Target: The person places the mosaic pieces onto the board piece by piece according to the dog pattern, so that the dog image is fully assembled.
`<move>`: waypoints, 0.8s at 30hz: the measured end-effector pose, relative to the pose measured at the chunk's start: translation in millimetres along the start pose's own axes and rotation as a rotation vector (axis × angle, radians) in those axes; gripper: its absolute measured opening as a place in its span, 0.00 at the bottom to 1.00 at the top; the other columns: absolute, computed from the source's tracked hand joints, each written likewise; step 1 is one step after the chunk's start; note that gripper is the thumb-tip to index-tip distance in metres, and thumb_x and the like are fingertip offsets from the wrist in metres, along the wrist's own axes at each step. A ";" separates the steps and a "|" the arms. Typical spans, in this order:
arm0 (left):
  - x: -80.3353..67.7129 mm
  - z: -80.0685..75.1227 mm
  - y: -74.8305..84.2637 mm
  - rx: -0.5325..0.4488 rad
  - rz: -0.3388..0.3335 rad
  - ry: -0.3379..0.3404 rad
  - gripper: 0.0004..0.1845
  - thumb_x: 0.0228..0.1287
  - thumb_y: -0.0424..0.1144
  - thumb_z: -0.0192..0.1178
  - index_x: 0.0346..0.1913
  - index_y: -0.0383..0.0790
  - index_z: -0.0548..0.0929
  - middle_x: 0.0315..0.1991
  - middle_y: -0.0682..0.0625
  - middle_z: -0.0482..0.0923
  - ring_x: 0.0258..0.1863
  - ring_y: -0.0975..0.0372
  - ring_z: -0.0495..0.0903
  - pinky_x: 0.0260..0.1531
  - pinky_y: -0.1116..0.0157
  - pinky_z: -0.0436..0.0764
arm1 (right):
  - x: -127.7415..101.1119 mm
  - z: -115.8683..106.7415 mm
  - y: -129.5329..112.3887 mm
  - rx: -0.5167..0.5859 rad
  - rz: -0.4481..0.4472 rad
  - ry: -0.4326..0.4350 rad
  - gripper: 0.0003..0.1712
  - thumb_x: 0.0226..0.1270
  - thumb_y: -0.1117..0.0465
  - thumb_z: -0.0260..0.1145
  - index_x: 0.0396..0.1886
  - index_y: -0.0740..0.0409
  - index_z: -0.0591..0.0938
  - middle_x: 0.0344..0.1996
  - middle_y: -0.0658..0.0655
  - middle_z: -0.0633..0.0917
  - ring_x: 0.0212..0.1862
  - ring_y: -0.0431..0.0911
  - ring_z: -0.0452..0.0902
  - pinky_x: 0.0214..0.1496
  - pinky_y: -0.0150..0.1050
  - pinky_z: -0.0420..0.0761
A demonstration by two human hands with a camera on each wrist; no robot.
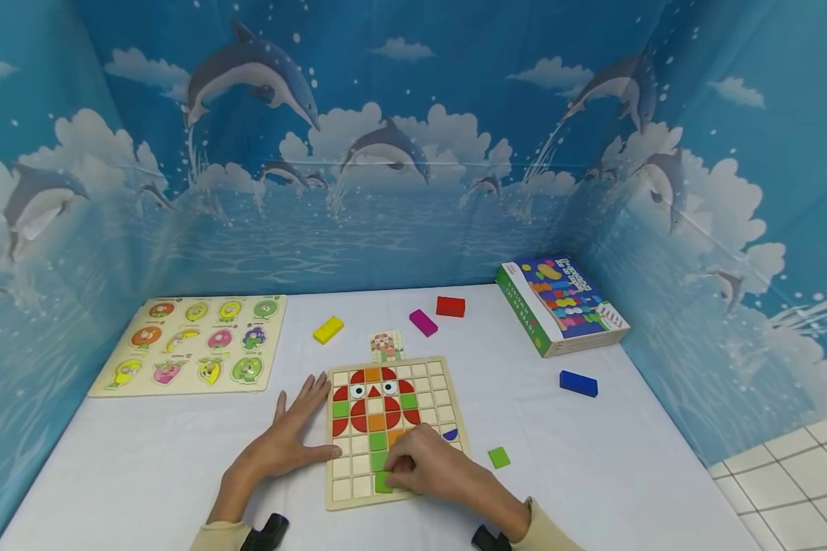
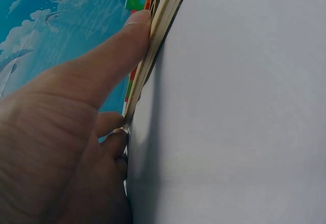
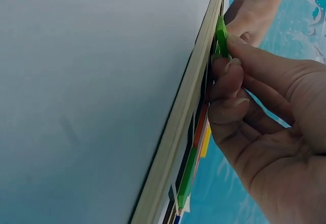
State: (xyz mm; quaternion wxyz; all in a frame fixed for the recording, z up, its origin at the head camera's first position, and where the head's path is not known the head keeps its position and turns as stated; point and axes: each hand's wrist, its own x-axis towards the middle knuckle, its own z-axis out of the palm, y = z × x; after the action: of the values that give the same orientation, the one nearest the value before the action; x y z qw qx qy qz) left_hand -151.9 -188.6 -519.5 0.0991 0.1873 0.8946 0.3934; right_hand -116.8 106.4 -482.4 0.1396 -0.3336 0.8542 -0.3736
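A wooden grid board (image 1: 342, 488) lies on the white cloth, with red, orange and green tiles forming a face-like picture and a stem of green squares beneath. My right hand (image 1: 430, 463) pinches a green square tile (image 1: 383, 482) at the board's bottom row, between thumb and fingers. In the right wrist view the tile (image 3: 221, 36) is tilted against the board's surface. My left hand (image 1: 286, 440) lies along the board's left edge, fingers spread, thumb tip (image 2: 138, 19) touching the frame. A pattern card (image 1: 387, 346) stands out beyond the board's far edge.
Right of the board is a loose green tile (image 1: 499, 458). Behind are yellow (image 1: 328, 330), magenta (image 1: 423, 322) and red (image 1: 451, 306) blocks. A blue block (image 1: 578, 383) and a game box (image 1: 565, 302) lie right, a fruit puzzle board (image 1: 179, 386) left.
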 end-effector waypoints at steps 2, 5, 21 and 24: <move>0.0 -2.2 3.5 0.012 -0.019 -0.015 0.64 0.57 0.54 0.82 0.88 0.41 0.54 0.89 0.43 0.43 0.88 0.43 0.36 0.81 0.36 0.22 | 0.7 0.7 -0.9 -0.014 -0.006 0.009 0.03 0.64 0.66 0.81 0.33 0.54 0.95 0.25 0.38 0.87 0.25 0.27 0.75 0.29 0.23 0.81; -0.3 -3.4 4.7 0.034 -0.039 -0.029 0.63 0.58 0.53 0.82 0.88 0.42 0.53 0.90 0.44 0.42 0.88 0.44 0.35 0.81 0.37 0.21 | 1.2 1.7 -2.1 -0.026 -0.017 0.015 0.03 0.64 0.67 0.81 0.33 0.55 0.94 0.26 0.40 0.88 0.25 0.26 0.75 0.30 0.22 0.82; -0.7 -2.3 5.5 0.034 -0.040 -0.028 0.63 0.58 0.52 0.82 0.88 0.41 0.53 0.89 0.43 0.43 0.88 0.44 0.35 0.81 0.37 0.21 | -0.2 2.3 -7.9 -0.092 -0.019 -0.025 0.07 0.61 0.67 0.83 0.38 0.55 0.95 0.25 0.38 0.86 0.25 0.26 0.74 0.30 0.21 0.80; -1.2 -2.5 6.1 0.034 -0.040 -0.026 0.63 0.58 0.52 0.82 0.88 0.41 0.53 0.89 0.43 0.43 0.88 0.43 0.35 0.81 0.36 0.21 | -0.5 2.6 -8.3 -0.109 -0.027 -0.035 0.08 0.62 0.68 0.82 0.39 0.54 0.95 0.25 0.38 0.86 0.26 0.26 0.73 0.30 0.20 0.80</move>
State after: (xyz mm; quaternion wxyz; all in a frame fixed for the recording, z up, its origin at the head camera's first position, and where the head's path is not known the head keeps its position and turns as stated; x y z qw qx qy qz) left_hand -150.1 -186.9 -513.3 0.1155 0.1761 0.9033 0.3738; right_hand -111.3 101.2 -478.2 0.1311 -0.3585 0.8661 -0.3226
